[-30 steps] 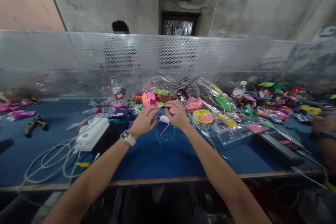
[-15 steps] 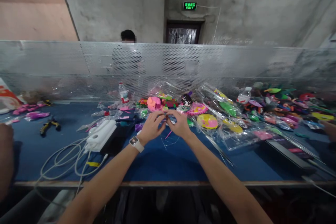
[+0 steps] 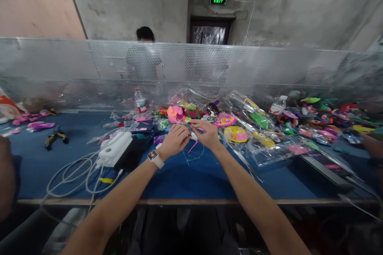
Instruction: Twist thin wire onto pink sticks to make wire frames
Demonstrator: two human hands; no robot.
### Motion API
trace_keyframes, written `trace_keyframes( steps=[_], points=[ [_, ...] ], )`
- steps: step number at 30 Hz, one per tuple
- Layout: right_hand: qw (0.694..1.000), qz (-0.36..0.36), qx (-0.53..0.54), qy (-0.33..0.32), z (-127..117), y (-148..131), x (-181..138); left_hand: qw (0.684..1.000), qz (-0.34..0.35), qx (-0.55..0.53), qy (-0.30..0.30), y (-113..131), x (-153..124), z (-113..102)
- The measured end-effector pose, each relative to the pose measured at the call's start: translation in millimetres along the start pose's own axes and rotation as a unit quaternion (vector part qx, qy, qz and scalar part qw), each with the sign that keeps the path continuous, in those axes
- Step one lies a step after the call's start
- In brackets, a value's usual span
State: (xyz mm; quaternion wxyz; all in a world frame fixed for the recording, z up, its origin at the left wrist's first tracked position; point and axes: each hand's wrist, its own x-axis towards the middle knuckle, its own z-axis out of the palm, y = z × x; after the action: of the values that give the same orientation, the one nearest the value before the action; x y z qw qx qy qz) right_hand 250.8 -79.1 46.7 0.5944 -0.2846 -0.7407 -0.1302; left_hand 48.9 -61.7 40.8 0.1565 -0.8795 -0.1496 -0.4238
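Observation:
My left hand point(image 3: 176, 140), with a pale-banded watch point(image 3: 155, 158) on its wrist, is closed with the fingers curled together over the middle of the table. Close to its right, my right hand point(image 3: 208, 134) makes a pinch with thumb and forefinger. Whatever lies between the fingertips is too small to make out. Just below the hands are a thin pink strip point(image 3: 192, 147) and a fine, pale, looped thread point(image 3: 196, 160); whether either is held cannot be told. Colourful foam-like pieces lie beyond, among them a pink one point(image 3: 175, 114) and a yellow-and-pink oval point(image 3: 236, 134).
A white power strip point(image 3: 115, 149) with looped cables stands at left, beside pliers point(image 3: 56, 138). Thin metal rods point(image 3: 247, 164) and a dark boxy device point(image 3: 321, 171) lie at right. Two bottles point(image 3: 139, 101) stand before a perforated screen point(image 3: 98, 63); a person point(image 3: 143, 61) is behind it.
My hands have drawn slightly apart at the fingertips. The right fingers have shifted from meeting the left ones to a separate pinch. The view has tilted down a little.

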Motion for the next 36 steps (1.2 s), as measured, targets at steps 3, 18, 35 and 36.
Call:
trace_keyframes(
  steps=[3, 18, 35, 36],
  points=[
    [0.999, -0.031, -0.038, 0.018, -10.2, 1.6, 4.0, 0.999, 0.009, 0.007, -0.043, -2.5, 3.3, -6.5],
    [0.998, -0.006, -0.061, -0.022, -12.8, 7.8, 2.9, 0.997, -0.032, -0.02, -0.064, -10.3, -1.7, 5.7],
    [0.995, 0.009, -0.068, -0.069, -19.3, 16.4, 0.8, 0.999, -0.044, 0.004, -0.03, -11.7, 2.9, 6.2],
    [0.994, -0.001, -0.077, -0.078, -22.5, 16.0, 1.7, 0.998, -0.057, 0.013, -0.023, -11.8, 2.7, 7.2]
  ],
)
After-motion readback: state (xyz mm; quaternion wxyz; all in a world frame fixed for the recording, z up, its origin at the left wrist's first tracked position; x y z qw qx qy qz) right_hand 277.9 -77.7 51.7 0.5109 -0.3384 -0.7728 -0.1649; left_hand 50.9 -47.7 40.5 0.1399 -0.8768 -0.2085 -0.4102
